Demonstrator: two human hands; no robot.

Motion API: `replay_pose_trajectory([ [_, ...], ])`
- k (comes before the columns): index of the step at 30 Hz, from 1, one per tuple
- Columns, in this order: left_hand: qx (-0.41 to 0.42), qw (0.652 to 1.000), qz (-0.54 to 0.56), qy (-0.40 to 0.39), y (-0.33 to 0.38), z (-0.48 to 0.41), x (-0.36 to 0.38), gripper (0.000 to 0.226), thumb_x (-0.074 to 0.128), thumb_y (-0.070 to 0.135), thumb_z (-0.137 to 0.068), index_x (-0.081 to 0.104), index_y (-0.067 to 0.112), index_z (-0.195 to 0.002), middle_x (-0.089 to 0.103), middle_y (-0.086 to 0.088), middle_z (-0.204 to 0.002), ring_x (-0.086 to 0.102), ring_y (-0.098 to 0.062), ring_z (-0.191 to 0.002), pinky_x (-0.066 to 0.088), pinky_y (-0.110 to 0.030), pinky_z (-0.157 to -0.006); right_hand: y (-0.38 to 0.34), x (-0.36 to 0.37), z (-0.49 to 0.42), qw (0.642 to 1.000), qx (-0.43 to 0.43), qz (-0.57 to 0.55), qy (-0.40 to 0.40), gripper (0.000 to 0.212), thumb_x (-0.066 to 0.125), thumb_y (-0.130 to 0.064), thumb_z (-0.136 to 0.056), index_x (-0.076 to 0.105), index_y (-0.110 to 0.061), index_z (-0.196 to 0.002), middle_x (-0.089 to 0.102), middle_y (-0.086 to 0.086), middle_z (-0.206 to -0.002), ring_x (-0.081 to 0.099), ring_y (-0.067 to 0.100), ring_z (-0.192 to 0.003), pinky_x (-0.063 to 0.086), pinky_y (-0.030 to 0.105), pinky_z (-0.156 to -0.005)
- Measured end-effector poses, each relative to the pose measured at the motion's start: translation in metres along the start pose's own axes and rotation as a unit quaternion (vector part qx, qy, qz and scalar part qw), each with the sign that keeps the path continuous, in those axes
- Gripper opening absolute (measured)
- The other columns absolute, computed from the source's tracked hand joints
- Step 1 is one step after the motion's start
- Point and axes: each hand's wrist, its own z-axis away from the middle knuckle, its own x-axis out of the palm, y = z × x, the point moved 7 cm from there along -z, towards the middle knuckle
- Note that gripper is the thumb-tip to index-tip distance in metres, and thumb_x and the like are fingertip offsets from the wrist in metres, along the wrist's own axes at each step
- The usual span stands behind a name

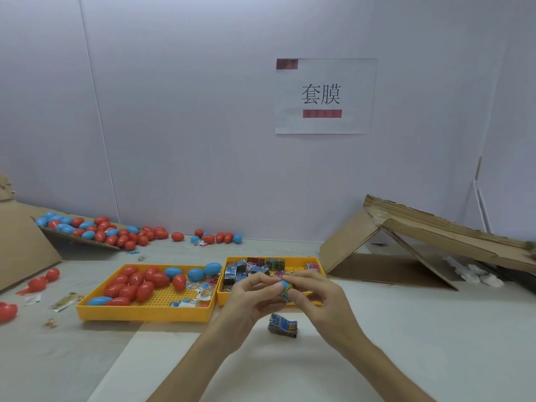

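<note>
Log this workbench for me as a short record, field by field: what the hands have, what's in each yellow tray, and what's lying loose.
In hand: blue egg, printed sleeve partly on it
Left hand: pinches the blue egg
Right hand: pinches it from the other side
Left tray: red and blue eggs, a few small packets
Right tray: printed sleeves
Loose on table: crumpled sleeve below the hands
Back left: egg pile by the wall
Wall: paper sign
</note>
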Motion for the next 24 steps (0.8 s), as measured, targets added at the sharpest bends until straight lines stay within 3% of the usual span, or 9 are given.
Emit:
replay_pose_trajectory([
  [8,0.001,1.0,-0.001,0.01,-0.001,-0.001,-0.002,0.03,0.08,0.019,-0.076,0.074,0.003,-0.102,0.073,-0.023,-0.108,0.072,-0.034,-0.099,0.06,-0.032,-0.081,0.001,0.009,0.001,0.999,-0.002,0.021,-0.046,0.032,0.059,-0.015,-0.1,0.066,-0.023,-0.13,0.063,-0.009,-0.122,0.056,0.004,-0.117,0.055,0.03,-0.09],
  [10,0.006,1.0,-0.005,0.02,-0.002,-0.001,-0.004,0.031,0.079,0.019,-0.078,0.073,0.002,-0.103,0.073,-0.023,-0.105,0.073,-0.034,-0.098,0.06,-0.032,-0.08,0.001,0.012,0.001,0.998,0.004,0.017,-0.058,0.036,0.06,-0.016,-0.1,0.062,-0.021,-0.135,0.061,-0.008,-0.125,0.057,0.006,-0.117,0.056,0.034,-0.087],
  [12,0.011,0.999,-0.023,0.029,-0.002,-0.002,-0.004,0.035,0.078,0.02,-0.079,0.07,-0.001,-0.106,0.073,-0.022,-0.103,0.073,-0.034,-0.096,0.06,-0.033,-0.079,0.001,0.016,0.002,0.998,0.005,0.014,-0.062,0.041,0.066,-0.018,-0.097,0.06,-0.024,-0.137,0.059,-0.01,-0.126,0.057,0.007,-0.116,0.055,0.028,-0.083],
  [16,0.039,0.988,-0.147,0.04,0.001,-0.003,0.0,0.04,0.082,0.032,-0.072,0.073,0.006,-0.101,0.074,-0.016,-0.099,0.073,-0.03,-0.094,0.061,-0.04,-0.085,-0.003,0.014,0.001,0.996,-0.024,0.08,-0.028,0.042,0.074,-0.013,-0.088,0.065,-0.025,-0.128,0.062,-0.014,-0.119,0.057,0.004,-0.112,0.047,0.016,-0.092],
  [19,0.053,0.982,-0.179,0.039,0.002,-0.004,0.002,0.038,0.078,0.038,-0.074,0.073,0.013,-0.102,0.075,-0.008,-0.096,0.073,-0.023,-0.092,0.061,-0.037,-0.083,-0.002,0.006,0.0,0.997,-0.011,0.082,-0.008,0.034,0.073,-0.013,-0.089,0.069,-0.027,-0.12,0.067,-0.017,-0.113,0.059,0.003,-0.104,0.046,0.013,-0.082],
  [24,0.074,0.98,-0.174,0.068,0.005,-0.005,-0.008,0.014,0.066,0.026,-0.096,0.073,0.016,-0.102,0.076,-0.007,-0.093,0.071,-0.021,-0.081,0.059,-0.034,-0.076,0.016,-0.017,-0.008,0.995,0.095,-0.022,0.029,0.027,0.077,-0.013,-0.087,0.072,-0.027,-0.109,0.071,-0.018,-0.104,0.067,0.006,-0.102,0.056,0.025,-0.085],
])
